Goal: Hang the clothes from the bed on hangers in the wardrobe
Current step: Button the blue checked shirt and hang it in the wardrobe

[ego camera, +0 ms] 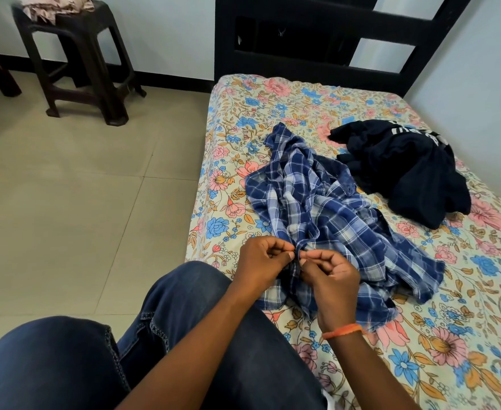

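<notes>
Left hand (259,260) and right hand (330,275) both curled, fingertips pinching the same fold of the plaid shirt (326,208) near the bed's (272,113) near-left edge. One bed, floral sheet, far corners cut off. Two garments: plaid shirt crumpled mid-bed, dark garment (403,170) bunched toward the right edge, shape unclear. One stool (77,57) on the floor, top cropped.

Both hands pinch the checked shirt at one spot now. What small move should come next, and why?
Probably finish working that pinched spot, likely a button: the left hand and right hand pinch the plaid shirt edge together. No hanger is in view.
</notes>
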`<state>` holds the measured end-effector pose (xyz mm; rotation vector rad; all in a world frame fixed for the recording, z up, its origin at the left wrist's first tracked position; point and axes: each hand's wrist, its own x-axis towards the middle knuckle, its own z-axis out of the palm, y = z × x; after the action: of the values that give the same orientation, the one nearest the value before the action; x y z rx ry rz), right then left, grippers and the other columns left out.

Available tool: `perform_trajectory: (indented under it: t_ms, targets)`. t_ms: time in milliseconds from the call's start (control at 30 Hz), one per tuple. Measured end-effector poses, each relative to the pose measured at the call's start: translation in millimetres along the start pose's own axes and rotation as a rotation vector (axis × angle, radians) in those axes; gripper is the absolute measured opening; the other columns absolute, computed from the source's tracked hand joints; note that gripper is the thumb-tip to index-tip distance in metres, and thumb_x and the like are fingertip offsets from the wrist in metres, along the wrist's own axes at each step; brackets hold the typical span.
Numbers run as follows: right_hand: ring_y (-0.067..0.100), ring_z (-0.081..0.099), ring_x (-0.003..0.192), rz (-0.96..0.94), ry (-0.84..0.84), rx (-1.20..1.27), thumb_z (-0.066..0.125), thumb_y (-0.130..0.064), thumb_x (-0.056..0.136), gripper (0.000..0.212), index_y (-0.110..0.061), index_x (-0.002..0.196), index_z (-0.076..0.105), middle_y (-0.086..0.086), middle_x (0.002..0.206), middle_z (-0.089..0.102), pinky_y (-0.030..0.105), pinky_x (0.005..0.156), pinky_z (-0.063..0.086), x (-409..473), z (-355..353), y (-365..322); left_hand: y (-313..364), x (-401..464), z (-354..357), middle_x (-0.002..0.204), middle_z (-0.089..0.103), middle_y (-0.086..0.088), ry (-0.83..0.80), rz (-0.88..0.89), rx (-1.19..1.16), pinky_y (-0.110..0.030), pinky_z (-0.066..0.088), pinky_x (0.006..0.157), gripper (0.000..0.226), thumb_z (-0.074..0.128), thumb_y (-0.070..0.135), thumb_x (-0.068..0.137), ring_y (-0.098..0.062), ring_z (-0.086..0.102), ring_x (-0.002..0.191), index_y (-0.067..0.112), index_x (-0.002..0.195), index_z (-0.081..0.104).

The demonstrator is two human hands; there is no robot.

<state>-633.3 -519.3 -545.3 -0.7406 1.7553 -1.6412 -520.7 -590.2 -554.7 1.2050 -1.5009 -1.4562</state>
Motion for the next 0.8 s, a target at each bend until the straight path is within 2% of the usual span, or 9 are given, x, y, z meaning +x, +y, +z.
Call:
perform_trajectory:
  t_ms: [133, 267, 400, 533, 600, 700, 800]
  targets:
    - [0.03, 0.074, 0.085, 0.067, -0.029, 0.042, 0.079, 0.01, 0.073, 0.021, -0.002, 0.084, 0.067, 0.014, 0.081, 0.075, 0.046, 0.081, 0.06, 4.0, -4.0, -3.5, 1.8, -0.4, -0.2, 0.082, 0.075, 0.002, -0.023, -0.002, 0.007, -0.014, 0.052, 0.066, 0.013, 0.073, 0.007, 0.085, -0.002, 0.069, 0.072, 0.012, 0.096, 0.077]
    - [0.032, 0.072, 0.077, 0.004, 0.013, -0.06, 0.083, 0.005, 0.07, 0.023, -0.005, 0.08, 0.065, 0.016, 0.077, 0.071, 0.045, 0.075, 0.06, 5.5, -4.8, -1.0, 4.0, -3.6, 2.2, 0.082, 0.076, 0.003, -0.054, -0.006, 0.006, -0.011, 0.049, 0.063, 0.013, 0.078, 0.015, 0.082, 0.0, 0.069, 0.071, 0.012, 0.095, 0.078]
    - [0.014, 0.065, 0.067, -0.124, 0.038, -0.203, 0.082, 0.003, 0.073, 0.023, -0.01, 0.077, 0.064, 0.007, 0.073, 0.067, 0.029, 0.066, 0.057, 4.1, 2.7, 0.5, 2.1, -2.7, 2.9, 0.081, 0.075, 0.004, -0.046, 0.018, 0.029, -0.012, 0.051, 0.064, 0.018, 0.082, 0.018, 0.079, 0.0, 0.07, 0.071, 0.011, 0.095, 0.077]
    - [0.013, 0.067, 0.068, -0.139, 0.054, -0.213, 0.082, 0.005, 0.072, 0.023, -0.008, 0.079, 0.064, 0.005, 0.074, 0.069, 0.018, 0.064, 0.055, 1.7, 7.8, 1.4, 1.1, -2.7, 2.2, 0.076, 0.071, 0.012, -0.004, 0.031, 0.074, -0.009, 0.049, 0.065, 0.009, 0.076, 0.013, 0.084, 0.005, 0.067, 0.07, 0.011, 0.092, 0.078]
    - [0.013, 0.068, 0.068, -0.113, 0.063, -0.205, 0.082, 0.003, 0.071, 0.024, -0.01, 0.08, 0.065, 0.004, 0.074, 0.07, 0.019, 0.064, 0.055, 0.7, 9.1, 3.4, 0.3, -3.3, 2.7, 0.073, 0.071, 0.008, 0.019, 0.035, 0.094, -0.009, 0.048, 0.062, 0.003, 0.075, 0.013, 0.085, 0.004, 0.065, 0.065, 0.013, 0.085, 0.078]
    - [0.018, 0.068, 0.07, -0.012, 0.086, -0.147, 0.082, 0.003, 0.071, 0.024, -0.011, 0.081, 0.066, 0.006, 0.075, 0.071, 0.025, 0.067, 0.058, 1.8, 10.2, 8.3, -2.0, -4.3, 6.4, 0.069, 0.07, 0.004, 0.048, 0.06, 0.154, -0.01, 0.045, 0.058, 0.011, 0.072, 0.012, 0.087, 0.003, 0.061, 0.06, 0.014, 0.076, 0.074]
    - [0.024, 0.071, 0.077, 0.163, 0.087, 0.027, 0.08, 0.008, 0.072, 0.026, -0.007, 0.087, 0.064, 0.012, 0.078, 0.073, 0.036, 0.075, 0.059, 4.3, 11.4, 8.9, -0.7, -7.6, 9.8, 0.07, 0.068, 0.009, 0.046, 0.095, 0.177, -0.008, 0.044, 0.06, 0.013, 0.067, 0.01, 0.091, 0.004, 0.061, 0.064, 0.011, 0.079, 0.072]
